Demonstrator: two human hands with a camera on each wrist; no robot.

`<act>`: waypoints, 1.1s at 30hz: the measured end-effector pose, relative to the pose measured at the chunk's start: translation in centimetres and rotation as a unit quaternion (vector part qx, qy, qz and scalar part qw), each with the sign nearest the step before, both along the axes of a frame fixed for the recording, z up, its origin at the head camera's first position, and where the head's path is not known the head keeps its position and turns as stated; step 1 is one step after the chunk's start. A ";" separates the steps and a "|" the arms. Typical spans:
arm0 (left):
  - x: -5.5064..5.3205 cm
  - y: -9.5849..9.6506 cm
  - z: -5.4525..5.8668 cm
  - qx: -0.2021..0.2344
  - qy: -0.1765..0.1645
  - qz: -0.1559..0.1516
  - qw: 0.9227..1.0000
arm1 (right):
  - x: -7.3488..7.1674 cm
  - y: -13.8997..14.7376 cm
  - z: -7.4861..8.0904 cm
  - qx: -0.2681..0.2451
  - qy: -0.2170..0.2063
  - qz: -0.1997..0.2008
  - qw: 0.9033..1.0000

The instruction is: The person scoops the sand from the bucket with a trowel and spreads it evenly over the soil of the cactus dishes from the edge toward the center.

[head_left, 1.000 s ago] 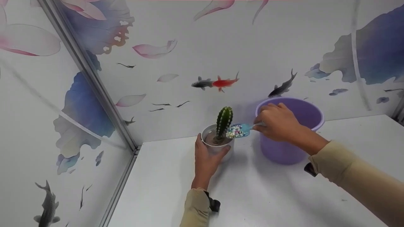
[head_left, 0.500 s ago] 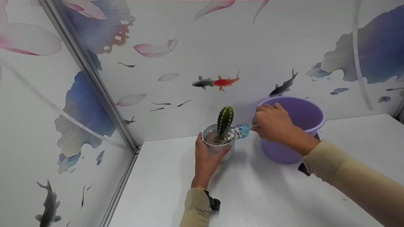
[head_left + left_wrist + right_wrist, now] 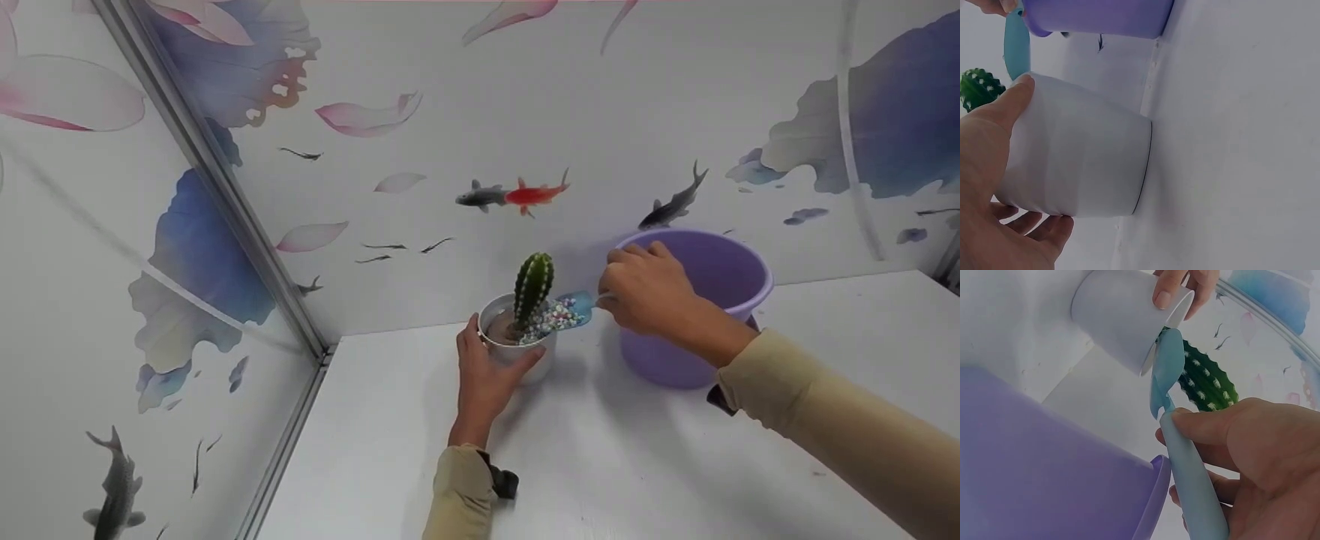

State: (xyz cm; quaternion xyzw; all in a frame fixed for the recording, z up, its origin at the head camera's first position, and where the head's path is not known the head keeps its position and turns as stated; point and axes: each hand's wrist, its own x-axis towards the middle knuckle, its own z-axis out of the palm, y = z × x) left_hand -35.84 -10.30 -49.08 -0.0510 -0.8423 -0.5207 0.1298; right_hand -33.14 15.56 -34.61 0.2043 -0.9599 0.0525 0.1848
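My left hand [image 3: 486, 375] grips a white flower pot [image 3: 1081, 152], thumb near the rim on one side and fingers curled round the other. A green cactus [image 3: 533, 289] with pale spine tufts grows upright from it. My right hand [image 3: 649, 289] holds a small blue scoop [image 3: 1171, 363] by its pale blue handle [image 3: 1193, 484]. The scoop's tip is tilted down at the pot's right rim, beside the cactus. Multicoloured beads [image 3: 556, 315] lie in the scoop and spill onto the soil [image 3: 501, 327] at the cactus's base.
A purple bucket [image 3: 667, 360] stands to the right of the pot, behind and under my right hand. The white table [image 3: 600, 465] meets a wall [image 3: 420, 285] painted with fish and petals. A metal corner strip [image 3: 225, 180] runs along the left.
The scoop has tipped down toward the pot, and beads have slid from it to the cactus's base. My right hand has shifted slightly left; the left still holds the pot.
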 end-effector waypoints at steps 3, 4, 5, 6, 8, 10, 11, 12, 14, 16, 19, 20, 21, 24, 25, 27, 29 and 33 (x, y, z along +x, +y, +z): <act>0.0 -0.3 0.0 0.001 -0.006 -0.001 1.000 | 0.0 0.0 0.0 -0.001 0.002 0.002 1.000; 0.0 -0.4 0.0 0.001 -0.010 -0.002 1.000 | -0.1 0.0 -0.1 -0.002 0.003 0.003 1.000; 0.0 -0.5 0.0 0.002 -0.013 -0.005 1.000 | -0.1 0.0 -0.1 -0.002 0.003 0.004 1.000; 0.0 -0.6 0.0 0.002 -0.016 -0.007 1.000 | -0.1 0.0 -0.1 -0.002 0.004 0.004 1.000; -0.1 -0.8 0.0 0.004 -0.020 -0.015 1.000 | -0.1 0.0 -0.1 -0.002 0.005 0.003 1.000; -0.1 -0.9 0.0 0.006 -0.020 -0.022 1.000 | -0.1 0.1 -0.1 0.000 0.008 0.001 1.000; -0.1 -1.0 0.0 0.009 -0.018 -0.027 0.999 | -0.2 0.1 -0.1 0.001 0.008 -0.001 1.000; -0.2 -1.1 0.0 0.012 -0.017 -0.030 0.999 | -0.2 0.0 0.0 0.003 0.008 -0.003 1.000; -0.2 -1.2 0.0 0.016 -0.015 -0.034 0.999 | -0.2 0.0 0.0 0.005 0.006 -0.007 1.000; -0.3 -1.4 0.0 0.024 -0.015 -0.039 0.999 | -0.3 0.0 0.1 0.008 0.003 -0.011 1.000; -0.3 -1.5 0.1 0.032 -0.017 -0.045 0.998 | -0.3 0.0 0.1 0.010 0.001 -0.013 1.000; -0.3 -1.5 0.1 0.035 -0.017 -0.048 0.998 | -0.3 0.0 0.1 0.011 0.001 -0.013 1.000; -0.3 -1.5 0.2 0.038 -0.017 -0.051 0.998 | -0.3 0.0 0.1 0.011 0.002 -0.013 1.000; -0.4 -1.6 0.2 0.043 -0.014 -0.058 0.997 | -0.3 0.0 0.1 0.010 0.005 -0.010 1.000; -0.4 -1.6 0.2 0.045 -0.014 -0.060 0.997 | -0.3 0.0 0.1 0.009 0.005 -0.010 1.000; -0.4 -1.7 0.3 0.047 -0.015 -0.062 0.997 | -0.3 0.0 0.1 0.007 0.005 -0.009 1.000; -0.4 -1.6 0.3 0.048 -0.022 -0.060 0.997 | -0.3 0.0 0.1 0.005 0.005 -0.009 1.000; -0.2 -1.0 0.3 0.049 -0.041 -0.046 0.997 | -0.4 0.0 0.0 0.001 0.008 -0.010 1.000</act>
